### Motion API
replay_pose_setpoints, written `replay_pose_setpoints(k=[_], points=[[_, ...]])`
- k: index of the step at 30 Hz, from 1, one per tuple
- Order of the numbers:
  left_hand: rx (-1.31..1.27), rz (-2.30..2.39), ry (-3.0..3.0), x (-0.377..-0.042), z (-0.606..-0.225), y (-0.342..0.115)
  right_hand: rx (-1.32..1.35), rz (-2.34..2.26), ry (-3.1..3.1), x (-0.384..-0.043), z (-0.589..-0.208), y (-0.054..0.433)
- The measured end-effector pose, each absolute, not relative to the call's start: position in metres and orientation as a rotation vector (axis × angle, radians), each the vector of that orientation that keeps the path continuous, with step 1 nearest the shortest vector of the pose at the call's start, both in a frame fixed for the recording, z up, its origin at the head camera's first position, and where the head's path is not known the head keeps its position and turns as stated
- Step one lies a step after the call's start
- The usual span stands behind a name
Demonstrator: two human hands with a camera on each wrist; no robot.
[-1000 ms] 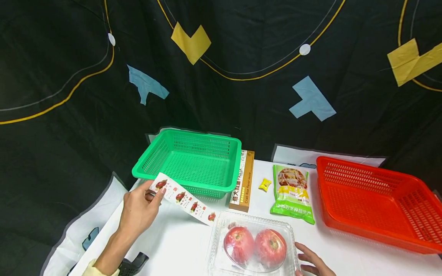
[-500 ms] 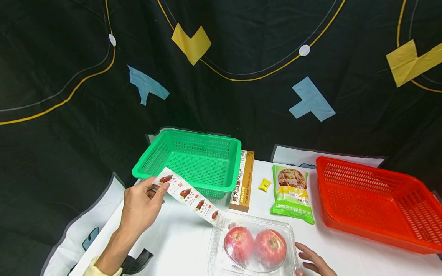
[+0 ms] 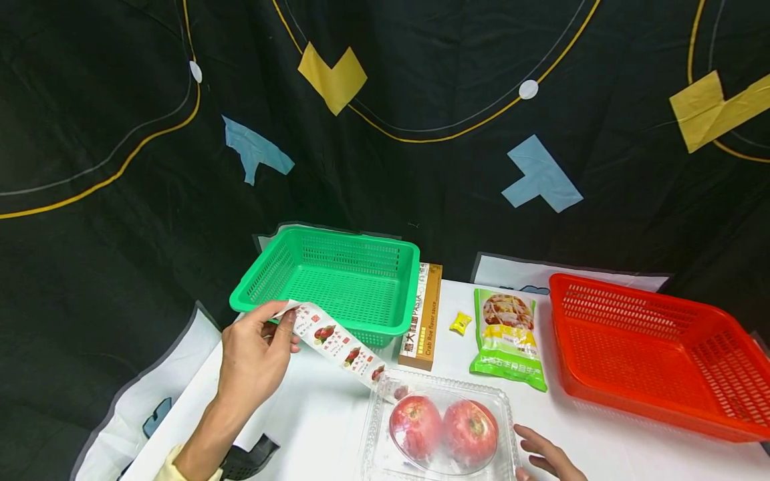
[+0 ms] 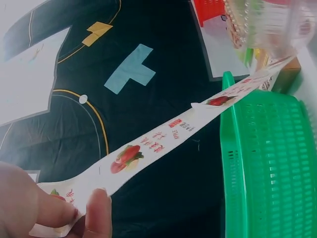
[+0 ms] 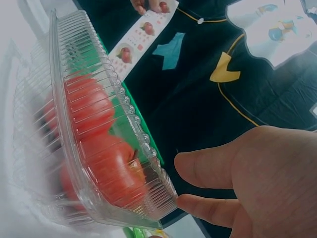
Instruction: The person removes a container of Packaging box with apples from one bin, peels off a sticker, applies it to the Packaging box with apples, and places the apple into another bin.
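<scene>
My left hand [image 3: 254,364] pinches one end of a long white paper label strip [image 3: 334,339], printed with small red apples, between thumb and fingers. The strip slants down to the back left corner of a clear plastic clamshell box [image 3: 507,407], where its end shows at the lid; how it is fixed there I cannot tell. Inside the box lie two red apples [image 3: 415,425]. My right hand [image 3: 547,457] stays by the box's right side with fingers extended. In the right wrist view a fingertip [image 5: 185,202] meets or nearly meets the box edge.
A green basket [image 3: 345,232] stands behind the strip. To its right lie a pasta box [image 3: 428,317], a small yellow packet [image 3: 460,323] and a green food bag [image 3: 508,337]. A red basket [image 3: 637,289] stands at the far right, before a dark cloth backdrop.
My left hand has shifted slightly right, and the strip it holds has moved right and now bends at the fingers. The right hand and the box have stayed almost still.
</scene>
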State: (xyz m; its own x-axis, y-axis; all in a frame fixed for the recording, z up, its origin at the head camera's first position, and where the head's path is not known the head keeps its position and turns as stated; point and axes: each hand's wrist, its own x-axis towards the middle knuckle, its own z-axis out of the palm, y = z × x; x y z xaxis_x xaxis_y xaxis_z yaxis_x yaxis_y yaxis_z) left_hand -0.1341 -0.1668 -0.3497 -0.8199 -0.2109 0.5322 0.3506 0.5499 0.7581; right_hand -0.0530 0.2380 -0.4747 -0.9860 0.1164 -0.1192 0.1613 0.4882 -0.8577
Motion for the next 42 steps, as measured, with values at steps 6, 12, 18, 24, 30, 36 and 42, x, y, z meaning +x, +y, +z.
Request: replay_pose_setpoints(k=[6, 12, 18, 24, 30, 36, 42], points=[[-0.141, -1.301, -2.139, -0.133, -0.344, -0.166, 0.263, -1.542, 2.687, -0.052, -0.476, 0.238], [-0.179, -1.325, -2.097, -0.133, -0.335, -0.164, 0.308, -1.57, 2.603, -0.052, -0.476, 0.24], [-0.264, -1.312, -2.039, -0.134, -0.323, -0.159, 0.272, -1.576, 2.62, -0.054, -0.475, 0.243], [-0.345, -1.262, -1.989, -0.132, -0.311, -0.149, 0.264, -1.601, 2.607, -0.055, -0.471, 0.243], [-0.469, -1.265, -1.941, -0.131, -0.305, -0.138, 0.214, -1.642, 2.709, -0.052, -0.458, 0.237], [-0.57, -1.32, -1.962, -0.126, -0.302, -0.127, 0.238, -1.654, 2.843, -0.053, -0.447, 0.232], [-0.642, -1.386, -2.038, -0.117, -0.299, -0.119, 0.197, -1.722, 2.866, -0.053, -0.44, 0.225]])
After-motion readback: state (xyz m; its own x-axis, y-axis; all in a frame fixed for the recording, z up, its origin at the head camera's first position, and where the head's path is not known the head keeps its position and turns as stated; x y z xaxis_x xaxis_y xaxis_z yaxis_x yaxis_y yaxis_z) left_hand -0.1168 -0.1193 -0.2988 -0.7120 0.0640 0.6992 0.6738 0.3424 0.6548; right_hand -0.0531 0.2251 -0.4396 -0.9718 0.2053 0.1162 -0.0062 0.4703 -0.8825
